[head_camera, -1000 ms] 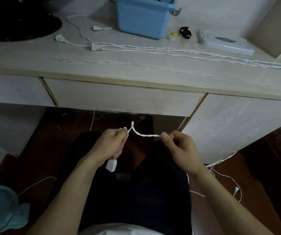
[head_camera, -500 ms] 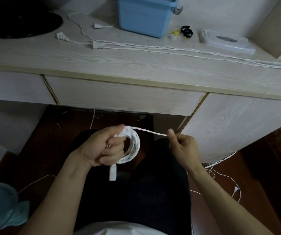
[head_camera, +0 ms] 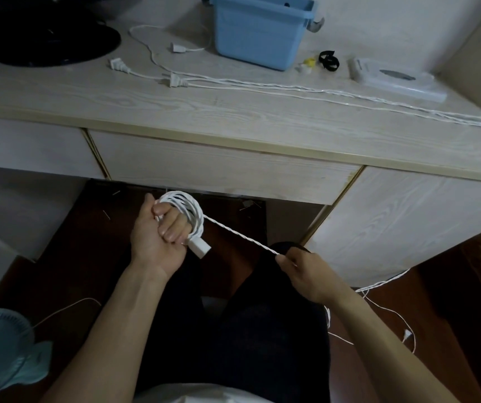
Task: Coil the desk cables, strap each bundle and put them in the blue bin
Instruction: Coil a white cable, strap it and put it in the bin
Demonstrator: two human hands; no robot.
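Coil (head_camera: 188,212): white twisted cable, several loops, below the desk (head_camera: 233,126) front edge, over your lap. Your left hand (head_camera: 157,234) grips it, fingers (head_camera: 172,228) curled through the loops; a white plug (head_camera: 200,248) sticks out under them.

Free strand (head_camera: 239,235): runs taut from the coil down to your right hand (head_camera: 310,273), which pinches it between thumb and fingers.

Loose cables (head_camera: 291,90): on the desk, stretched toward its right end, plugs at the left.

Bin (head_camera: 258,36): blue, at the desk's back edge, upright.

Strap (head_camera: 328,60): black, on the desk just right of the bin.

Floor cable (head_camera: 378,286): white, right of your right wrist, below the desk.
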